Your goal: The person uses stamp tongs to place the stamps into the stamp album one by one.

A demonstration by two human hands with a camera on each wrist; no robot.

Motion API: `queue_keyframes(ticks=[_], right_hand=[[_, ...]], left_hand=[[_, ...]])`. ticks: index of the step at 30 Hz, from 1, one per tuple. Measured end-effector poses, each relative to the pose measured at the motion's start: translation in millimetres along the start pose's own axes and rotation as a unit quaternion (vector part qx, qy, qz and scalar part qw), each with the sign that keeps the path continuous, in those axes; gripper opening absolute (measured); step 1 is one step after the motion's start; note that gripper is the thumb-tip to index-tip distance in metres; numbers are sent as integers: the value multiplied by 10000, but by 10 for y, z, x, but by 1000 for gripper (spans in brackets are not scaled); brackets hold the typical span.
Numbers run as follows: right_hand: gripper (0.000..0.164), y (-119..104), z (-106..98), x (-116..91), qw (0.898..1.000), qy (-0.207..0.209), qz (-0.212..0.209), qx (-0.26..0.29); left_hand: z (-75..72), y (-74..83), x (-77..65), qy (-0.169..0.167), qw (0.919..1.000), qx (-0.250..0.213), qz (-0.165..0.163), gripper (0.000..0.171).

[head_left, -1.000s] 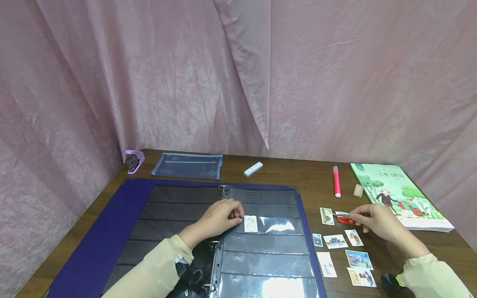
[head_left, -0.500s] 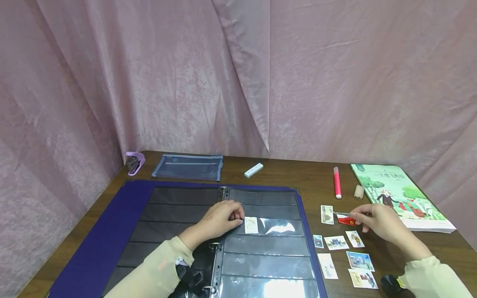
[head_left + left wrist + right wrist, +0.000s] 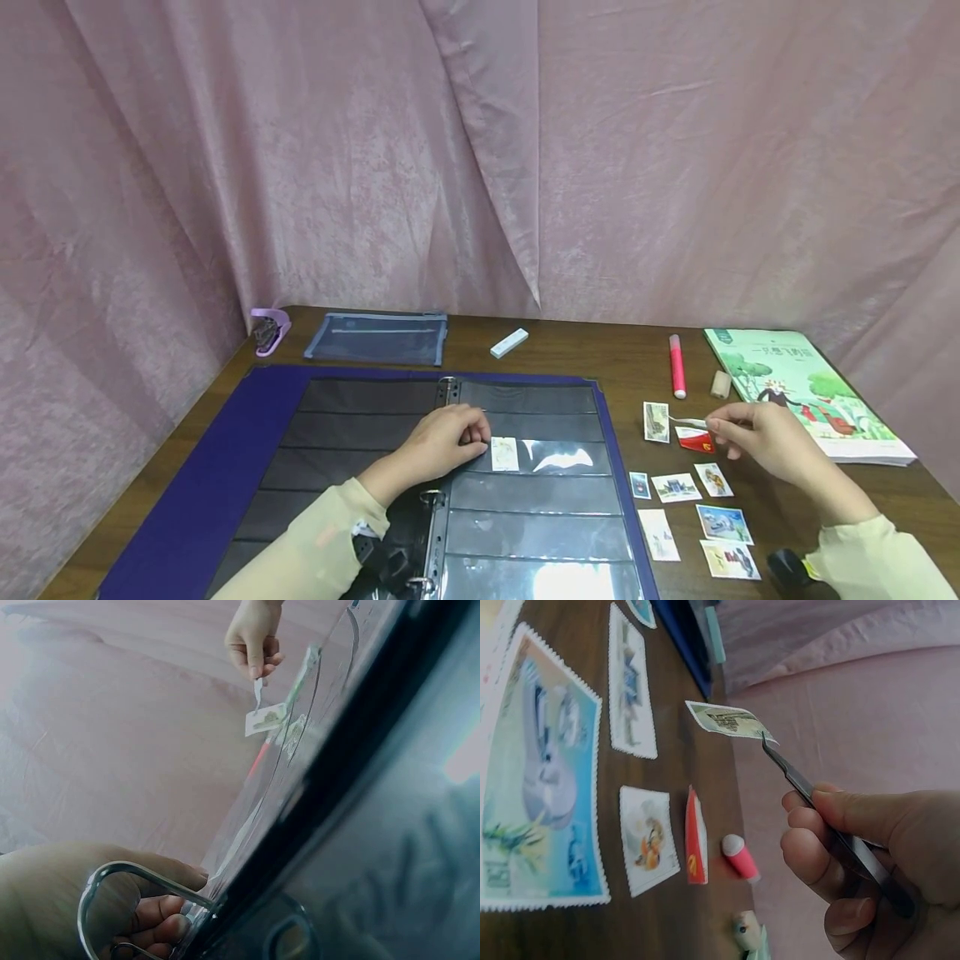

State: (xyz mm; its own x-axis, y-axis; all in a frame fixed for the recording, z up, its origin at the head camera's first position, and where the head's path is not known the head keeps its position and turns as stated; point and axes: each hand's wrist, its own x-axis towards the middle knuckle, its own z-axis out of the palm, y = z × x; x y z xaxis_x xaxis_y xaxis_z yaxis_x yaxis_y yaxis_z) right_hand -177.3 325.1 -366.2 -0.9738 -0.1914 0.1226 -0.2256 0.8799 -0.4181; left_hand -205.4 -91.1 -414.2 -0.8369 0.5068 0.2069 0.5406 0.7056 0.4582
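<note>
My right hand (image 3: 765, 435) pinches a pair of slim dark tweezers (image 3: 844, 836) with bent tips. Their tips hold a greenish stamp (image 3: 726, 720) by one edge, raised off the table. A red-and-white stamp (image 3: 696, 440) lies just below the tweezers. My left hand (image 3: 444, 442) rests on the open blue stamp album (image 3: 180, 467) beside its rings. Its thumb and forefinger seem to pinch the clear edge of a pocket on the right-hand page (image 3: 540, 492); the contact is partly hidden. Right beside those fingers, a pale stamp (image 3: 505, 454) sits in that pocket row.
Several loose stamps (image 3: 677, 487) lie right of the album. A pink marker (image 3: 677, 367), a small beige cylinder (image 3: 721, 384) and a green book (image 3: 802, 383) are behind them. At the back stand a zip pouch (image 3: 378, 337), a white block (image 3: 509, 342) and a purple stapler-like object (image 3: 272, 331).
The greenish stamp has been lifted by the tweezers, rising slightly from its place left of the red-and-white one. My right hand has tilted a little; my left hand stays put.
</note>
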Motion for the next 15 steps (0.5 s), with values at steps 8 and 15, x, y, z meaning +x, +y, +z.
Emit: queue_keyframes(ticks=[8,15], right_hand=[[23,-113,-42,43,9999,75,-146,35],[18,-268,-54,105,9997,165,-200,-35]], left_hand=[[7,-4,-2,33,10000,-40,-1,11],[4,-2,-7,42,10000,-33,2,11]])
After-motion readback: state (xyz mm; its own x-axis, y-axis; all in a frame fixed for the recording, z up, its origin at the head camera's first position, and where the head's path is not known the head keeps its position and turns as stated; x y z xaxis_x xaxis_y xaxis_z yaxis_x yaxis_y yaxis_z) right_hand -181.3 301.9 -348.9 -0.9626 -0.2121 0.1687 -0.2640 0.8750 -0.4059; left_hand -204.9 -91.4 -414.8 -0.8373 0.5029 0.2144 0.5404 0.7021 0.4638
